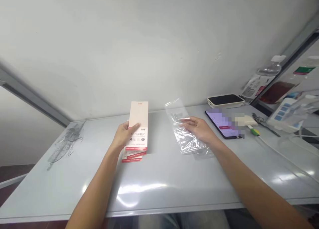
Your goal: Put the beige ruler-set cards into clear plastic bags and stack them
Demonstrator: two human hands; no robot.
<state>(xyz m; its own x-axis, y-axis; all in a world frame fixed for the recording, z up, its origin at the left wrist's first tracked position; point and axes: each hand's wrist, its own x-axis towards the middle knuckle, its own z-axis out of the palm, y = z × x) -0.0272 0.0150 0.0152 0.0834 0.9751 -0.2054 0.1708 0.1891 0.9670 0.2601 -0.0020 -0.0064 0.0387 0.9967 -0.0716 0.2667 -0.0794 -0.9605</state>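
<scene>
Item: white tabletop (159, 202), glossy, with a clear plastic drawing template (66, 144) lying at its far left. Next, the left hand (122, 135) is clamped on a tall pale-pink and white carton (138, 121), thumb across the printed face and fingers behind, holding it nearly upright. Its lower end sits just above a small stack of red-edged cartons (132, 156), and the hand stays clear of the top end. This mid-height hold looks sound: it should keep the thin card from bending. To the right lies a clear plastic bag (186, 139), flat on the table and creased, with its upper end reaching toward the wall. The right hand (199, 129) lies over the bag's upper part, fingers extended and close together; whether the thumb pinches the film from beneath cannot be told. Light, flat pressure seems suited to film this thin. Further right are a smartphone (221, 124) with its screen lit and partly pixelated, a white power bank (225, 100) with a black top, a pair of scissors (258, 120), and a clear plastic bottle (270, 69) at the wall.
</scene>
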